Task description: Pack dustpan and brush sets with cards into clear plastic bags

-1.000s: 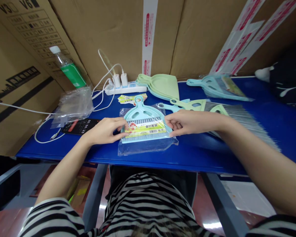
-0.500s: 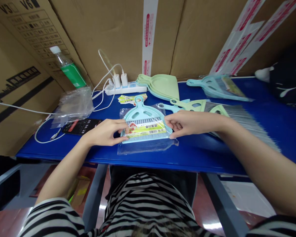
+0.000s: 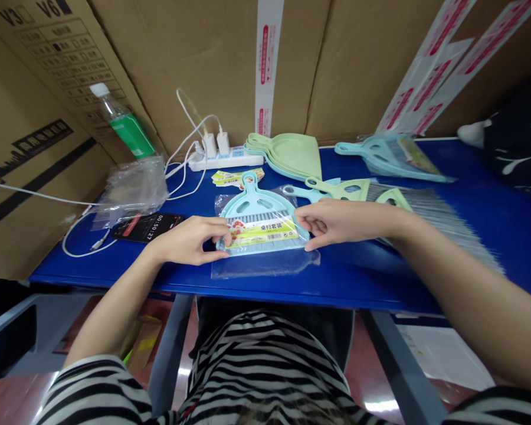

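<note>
A light blue dustpan (image 3: 261,203) lies flat in a clear plastic bag (image 3: 265,267), its handle pointing away from me. Grey brush bristles and a yellow-and-white printed card (image 3: 269,231) show through the film. My left hand (image 3: 197,239) is closed on the dustpan's left front corner, thumb along the front edge and fingers curled over the card's end. At the right front corner my right hand (image 3: 325,223) is closed too, pinching the bag and dustpan edge between thumb and curled fingers. The bag's loose end spreads toward me on the blue table (image 3: 345,283).
Stacked green and blue dustpans (image 3: 294,154) lie behind, beside printed cards (image 3: 230,178) and a power strip (image 3: 243,157). Small brushes (image 3: 442,218) lie at right, below another bagged dustpan (image 3: 393,154). Left are a phone (image 3: 146,229), plastic bags (image 3: 135,186) and a bottle (image 3: 128,127).
My left hand has shifted slightly at the dustpan's left corner, its thumb a little lower on the front edge. My right hand and the dustpan are nearly unchanged.
</note>
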{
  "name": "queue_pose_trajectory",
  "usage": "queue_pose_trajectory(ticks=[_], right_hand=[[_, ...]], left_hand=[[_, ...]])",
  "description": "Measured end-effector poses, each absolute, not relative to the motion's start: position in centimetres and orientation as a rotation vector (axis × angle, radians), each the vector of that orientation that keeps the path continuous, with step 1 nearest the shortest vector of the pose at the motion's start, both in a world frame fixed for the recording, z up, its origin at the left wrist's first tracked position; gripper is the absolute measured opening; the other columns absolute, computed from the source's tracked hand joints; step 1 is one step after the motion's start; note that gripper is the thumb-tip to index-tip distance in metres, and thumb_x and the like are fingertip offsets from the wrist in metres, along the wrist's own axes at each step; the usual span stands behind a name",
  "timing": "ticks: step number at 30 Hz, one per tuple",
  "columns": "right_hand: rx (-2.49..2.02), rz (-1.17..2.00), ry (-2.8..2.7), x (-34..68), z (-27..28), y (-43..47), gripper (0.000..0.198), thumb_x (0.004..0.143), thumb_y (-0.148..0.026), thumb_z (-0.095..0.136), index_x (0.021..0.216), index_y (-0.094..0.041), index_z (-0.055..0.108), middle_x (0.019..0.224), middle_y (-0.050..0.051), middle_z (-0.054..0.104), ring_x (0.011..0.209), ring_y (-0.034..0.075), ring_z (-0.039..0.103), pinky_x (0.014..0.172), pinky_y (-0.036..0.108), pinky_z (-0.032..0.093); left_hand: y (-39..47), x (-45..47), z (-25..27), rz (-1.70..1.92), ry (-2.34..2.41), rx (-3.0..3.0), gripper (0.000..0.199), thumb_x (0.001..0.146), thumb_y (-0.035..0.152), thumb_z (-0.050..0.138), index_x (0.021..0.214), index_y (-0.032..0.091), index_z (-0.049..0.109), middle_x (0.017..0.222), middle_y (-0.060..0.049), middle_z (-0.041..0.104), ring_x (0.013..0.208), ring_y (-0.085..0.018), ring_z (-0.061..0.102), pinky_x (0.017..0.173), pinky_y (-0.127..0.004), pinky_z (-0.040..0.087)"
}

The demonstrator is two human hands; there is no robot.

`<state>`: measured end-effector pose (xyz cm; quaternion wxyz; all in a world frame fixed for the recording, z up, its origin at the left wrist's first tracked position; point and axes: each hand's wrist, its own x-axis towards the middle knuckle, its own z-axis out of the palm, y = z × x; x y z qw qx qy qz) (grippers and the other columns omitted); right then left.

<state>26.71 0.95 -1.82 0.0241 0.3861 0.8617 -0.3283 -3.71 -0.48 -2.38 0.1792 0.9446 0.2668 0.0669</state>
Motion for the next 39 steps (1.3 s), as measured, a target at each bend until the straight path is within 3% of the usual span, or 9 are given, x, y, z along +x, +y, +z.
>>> queue_pose_trajectory(ticks=[11, 16, 20, 25, 30, 34, 39], right_hand=[[1.158, -0.979, 2.721, 26.7, -1.7, 0.9, 0.029, 0.074, -0.039, 0.064, 0.069, -0.025, 0.039, 0.06, -0.003, 0.052, 0.061, 0.016, 0.049, 0.058, 0.028, 0.033], [1.085, -0.967, 2.712, 26.5, -1.4, 0.8, 0.013, 0.076, -0.033, 0.062, 0.076, -0.023, 0.052, 0.058, -0.004, 0.053, 0.057, 0.014, 0.051, 0.059, 0.028, 0.034], [1.085, -0.967, 2.688, 26.5, -1.4, 0.9, 0.012, 0.076, -0.033, 0.061, 0.079, -0.021, 0.062, 0.057, -0.004, 0.054, 0.055, 0.014, 0.051, 0.058, 0.028, 0.035], [1.071, -1.008, 2.658, 26.6, -1.3, 0.8, 0.015, 0.078, -0.033, 0.058, 0.079, -0.021, 0.066, 0.057, -0.002, 0.056, 0.053, 0.015, 0.051, 0.057, 0.028, 0.035], [1.044, -1.007, 2.629, 26.6, -0.9, 0.4, 0.013, 0.079, -0.027, 0.052, 0.081, -0.019, 0.063, 0.059, -0.001, 0.056, 0.055, 0.016, 0.052, 0.06, 0.029, 0.038], [0.999, -0.984, 2.616, 26.7, -0.8, 0.1, 0.013, 0.073, -0.021, 0.053, 0.085, -0.02, 0.058, 0.059, -0.004, 0.051, 0.055, 0.015, 0.049, 0.058, 0.028, 0.037], [1.021, -0.993, 2.583, 26.8, -1.1, 0.1, 0.019, 0.072, -0.033, 0.064, 0.083, -0.023, 0.052, 0.058, -0.005, 0.052, 0.059, 0.016, 0.053, 0.06, 0.028, 0.037]], left_hand=[[-0.4, -3.8, -2.3, 0.134, 0.692, 2.581, 0.018, 0.091, 0.028, 0.056, 0.081, 0.019, 0.067, 0.083, -0.002, 0.065, 0.071, -0.012, 0.059, 0.063, -0.022, 0.045], [-0.5, -3.7, -2.1, 0.121, 0.694, 2.559, 0.02, 0.091, 0.027, 0.055, 0.079, 0.019, 0.068, 0.081, -0.002, 0.064, 0.069, -0.011, 0.058, 0.062, -0.022, 0.045], [-0.7, -3.7, -1.9, 0.131, 0.681, 2.55, 0.02, 0.091, 0.024, 0.053, 0.079, 0.019, 0.068, 0.081, -0.002, 0.064, 0.068, -0.011, 0.057, 0.062, -0.022, 0.045], [-0.7, -4.0, -1.6, 0.105, 0.647, 2.55, 0.02, 0.084, 0.014, 0.05, 0.083, 0.018, 0.069, 0.084, -0.002, 0.062, 0.069, -0.011, 0.056, 0.066, -0.022, 0.046], [-0.7, -4.4, -1.5, 0.043, 0.631, 2.528, 0.032, 0.075, 0.003, 0.047, 0.092, 0.019, 0.068, 0.09, -0.002, 0.062, 0.08, -0.013, 0.058, 0.074, -0.023, 0.048], [-0.6, -4.5, -1.7, 0.037, 0.615, 2.514, 0.019, 0.082, 0.011, 0.056, 0.094, 0.019, 0.069, 0.091, -0.002, 0.059, 0.079, -0.013, 0.056, 0.071, -0.022, 0.047], [-0.3, -4.5, -2.1, 0.106, 0.591, 2.534, 0.007, 0.086, 0.026, 0.069, 0.087, 0.019, 0.069, 0.087, -0.001, 0.059, 0.077, -0.013, 0.056, 0.07, -0.023, 0.046]])
